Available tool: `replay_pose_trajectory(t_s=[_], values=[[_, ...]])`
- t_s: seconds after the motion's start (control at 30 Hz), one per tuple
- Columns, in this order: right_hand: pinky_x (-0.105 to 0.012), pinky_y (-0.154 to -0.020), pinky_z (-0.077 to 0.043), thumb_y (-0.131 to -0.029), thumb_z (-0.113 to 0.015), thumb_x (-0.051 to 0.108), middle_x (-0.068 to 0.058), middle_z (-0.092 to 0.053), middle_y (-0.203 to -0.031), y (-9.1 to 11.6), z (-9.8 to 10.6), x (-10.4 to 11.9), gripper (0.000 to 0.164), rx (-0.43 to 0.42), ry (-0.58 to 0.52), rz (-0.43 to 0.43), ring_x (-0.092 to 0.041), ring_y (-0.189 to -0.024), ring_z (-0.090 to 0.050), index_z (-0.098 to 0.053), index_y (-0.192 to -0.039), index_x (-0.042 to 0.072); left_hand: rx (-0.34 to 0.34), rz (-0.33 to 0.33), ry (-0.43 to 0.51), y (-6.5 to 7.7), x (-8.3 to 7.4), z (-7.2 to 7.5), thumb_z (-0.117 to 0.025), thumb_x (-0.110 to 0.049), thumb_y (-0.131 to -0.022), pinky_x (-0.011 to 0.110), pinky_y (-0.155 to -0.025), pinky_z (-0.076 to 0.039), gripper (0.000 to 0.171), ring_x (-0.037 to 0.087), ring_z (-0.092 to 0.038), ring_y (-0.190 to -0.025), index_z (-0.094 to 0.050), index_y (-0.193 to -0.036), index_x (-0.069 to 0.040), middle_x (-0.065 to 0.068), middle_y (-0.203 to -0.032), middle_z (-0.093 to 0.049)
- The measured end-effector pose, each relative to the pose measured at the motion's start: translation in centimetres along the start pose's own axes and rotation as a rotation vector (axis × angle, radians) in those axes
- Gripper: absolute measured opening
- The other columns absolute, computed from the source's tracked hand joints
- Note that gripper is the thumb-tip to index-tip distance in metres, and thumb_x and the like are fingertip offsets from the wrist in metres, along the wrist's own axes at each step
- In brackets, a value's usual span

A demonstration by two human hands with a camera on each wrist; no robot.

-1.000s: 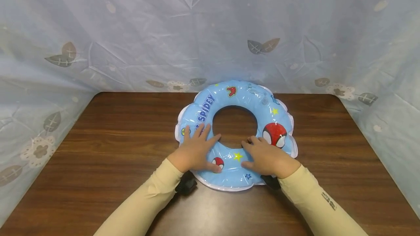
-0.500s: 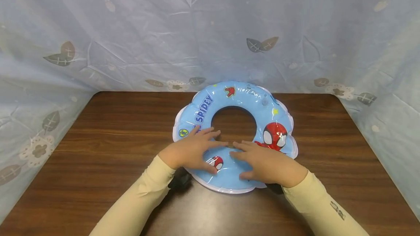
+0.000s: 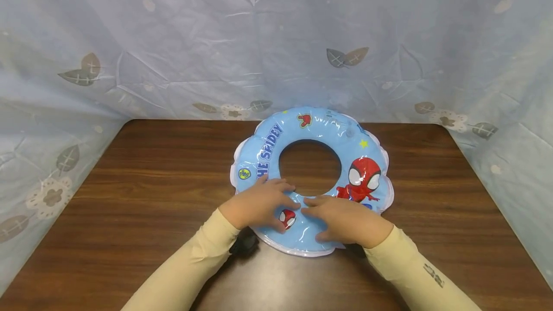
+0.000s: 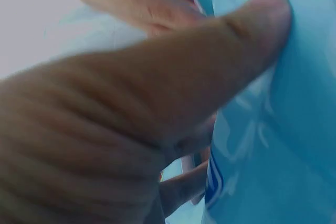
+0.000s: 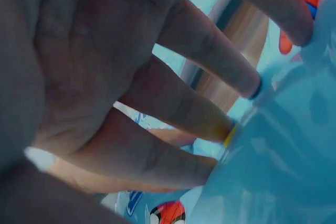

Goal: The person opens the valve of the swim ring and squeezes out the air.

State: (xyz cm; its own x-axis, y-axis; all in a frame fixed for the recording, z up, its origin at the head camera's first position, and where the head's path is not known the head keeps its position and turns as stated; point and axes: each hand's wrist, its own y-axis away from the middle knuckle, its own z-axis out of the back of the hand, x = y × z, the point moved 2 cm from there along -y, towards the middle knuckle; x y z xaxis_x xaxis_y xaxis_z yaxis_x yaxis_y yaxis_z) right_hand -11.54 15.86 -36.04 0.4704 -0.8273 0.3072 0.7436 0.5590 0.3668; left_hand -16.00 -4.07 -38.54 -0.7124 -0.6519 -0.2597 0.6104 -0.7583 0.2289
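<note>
A light blue inflatable swim ring (image 3: 312, 126) with a wavy pale edge lies flat on the table, printed with red cartoon figures, stars and "THE SPIDEY" lettering. Its near left part is under my left hand (image 3: 259, 203), whose spread fingers reach toward the central hole. Opposite it, my right hand (image 3: 350, 220) lies over the near right part, fingertips pointing at the left hand. In the left wrist view the thumb (image 4: 226, 45) presses lightly against the glossy vinyl. The right wrist view shows separated fingers (image 5: 210, 51) with their tips on the ring's surface.
The dark brown wooden table (image 3: 164, 176) extends on both sides of the ring. A pale curtain (image 3: 276, 52) with leaf and flower prints hangs behind the far edge and along the sides. A black wrist device (image 3: 244, 244) sits under the left wrist.
Both hands have slid slightly toward the near side of the ring, and their fingertips are closer together. More of the lettering and the red figure on the right shows. The ring has barely shifted.
</note>
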Motion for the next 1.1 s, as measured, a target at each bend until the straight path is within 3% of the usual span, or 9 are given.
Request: replay_pose_trajectory(t_s=[0.1,0.2,0.3,0.37,0.47,0.53,0.67,0.83,1.1], values=[[-0.052,-0.099,-0.055,-0.083,-0.088,0.028,-0.006,-0.055,-0.154,0.1,-0.2,0.0,0.068,-0.002,0.002,-0.006,-0.034,-0.142,-0.051,-0.063,-0.144,0.016,0.000,0.002,-0.019,-0.1,-0.3,-0.1,-0.086,-0.044,-0.084,0.067,-0.121,-0.020,0.056,0.033,-0.036,-0.151,-0.070,-0.136,-0.031,0.006,-0.155,-0.052],[-0.050,-0.101,-0.054,-0.082,-0.089,0.030,-0.007,-0.056,-0.152,0.2,-0.1,-0.3,0.070,-0.013,-0.007,0.008,-0.033,-0.141,-0.051,-0.062,-0.145,0.013,-0.018,0.002,0.019,0.2,0.0,0.4,-0.085,-0.047,-0.085,0.060,-0.122,-0.026,0.064,0.031,-0.039,-0.149,-0.065,-0.143,-0.028,0.007,-0.155,-0.052],[-0.052,-0.103,-0.052,-0.081,-0.089,0.033,-0.011,-0.056,-0.151,0.6,0.4,-0.9,0.076,-0.048,-0.021,0.001,-0.036,-0.141,-0.050,-0.059,-0.147,0.011,-0.092,0.036,0.056,0.5,0.8,0.9,-0.080,-0.057,-0.085,0.057,-0.124,-0.023,0.079,0.032,-0.035,-0.151,-0.054,-0.152,-0.024,0.009,-0.159,-0.046],[-0.059,-0.106,-0.047,-0.079,-0.090,0.038,-0.017,-0.052,-0.154,0.9,1.0,-1.5,0.085,-0.093,-0.023,-0.048,-0.042,-0.143,-0.045,-0.054,-0.150,0.008,-0.149,0.087,0.057,0.5,1.3,1.1,-0.076,-0.067,-0.083,0.058,-0.126,-0.015,0.092,0.035,-0.026,-0.155,-0.045,-0.158,-0.023,0.012,-0.164,-0.038],[-0.075,-0.107,-0.035,-0.073,-0.091,0.047,-0.027,-0.038,-0.160,1.5,1.6,-2.6,0.105,-0.144,-0.032,-0.196,-0.054,-0.147,-0.030,-0.043,-0.156,0.002,-0.193,0.174,0.032,0.3,1.9,0.9,-0.071,-0.079,-0.078,0.065,-0.123,0.000,0.108,0.039,-0.009,-0.159,-0.035,-0.163,-0.022,0.016,-0.170,-0.023],[-0.082,-0.103,-0.030,-0.069,-0.091,0.051,-0.033,-0.031,-0.161,1.7,1.8,-3.3,0.117,-0.158,-0.039,-0.296,-0.060,-0.146,-0.023,-0.037,-0.157,-0.002,-0.185,0.227,0.034,0.3,2.3,0.6,-0.070,-0.082,-0.075,0.068,-0.121,0.005,0.115,0.041,-0.001,-0.159,-0.031,-0.164,-0.021,0.017,-0.172,-0.014],[-0.078,-0.096,-0.042,-0.065,-0.092,0.053,-0.037,-0.027,-0.158,1.4,1.5,-4.3,0.123,-0.128,-0.023,-0.383,-0.064,-0.142,-0.021,-0.034,-0.156,-0.006,-0.156,0.293,0.031,0.3,2.8,0.1,-0.069,-0.085,-0.072,0.072,-0.119,0.005,0.121,0.043,0.004,-0.158,-0.028,-0.165,-0.021,0.019,-0.173,-0.005],[-0.069,-0.091,-0.052,-0.068,-0.091,0.052,-0.037,-0.026,-0.159,0.4,1.0,-4.9,0.121,-0.067,-0.024,-0.382,-0.065,-0.143,-0.023,-0.033,-0.156,-0.009,-0.137,0.320,0.037,0.4,2.9,0.0,-0.070,-0.085,-0.071,0.074,-0.118,0.004,0.121,0.043,0.005,-0.158,-0.028,-0.165,-0.020,0.020,-0.173,-0.003],[-0.070,-0.099,-0.047,-0.077,-0.081,0.063,-0.036,-0.024,-0.162,0.2,1.3,-6.0,0.116,0.011,-0.126,-0.334,-0.061,-0.147,-0.022,-0.033,-0.158,-0.006,-0.089,0.338,0.022,0.2,2.7,-0.1,-0.069,-0.083,-0.074,0.075,-0.118,0.004,0.120,0.044,0.005,-0.158,-0.027,-0.165,-0.019,0.021,-0.173,-0.002]])
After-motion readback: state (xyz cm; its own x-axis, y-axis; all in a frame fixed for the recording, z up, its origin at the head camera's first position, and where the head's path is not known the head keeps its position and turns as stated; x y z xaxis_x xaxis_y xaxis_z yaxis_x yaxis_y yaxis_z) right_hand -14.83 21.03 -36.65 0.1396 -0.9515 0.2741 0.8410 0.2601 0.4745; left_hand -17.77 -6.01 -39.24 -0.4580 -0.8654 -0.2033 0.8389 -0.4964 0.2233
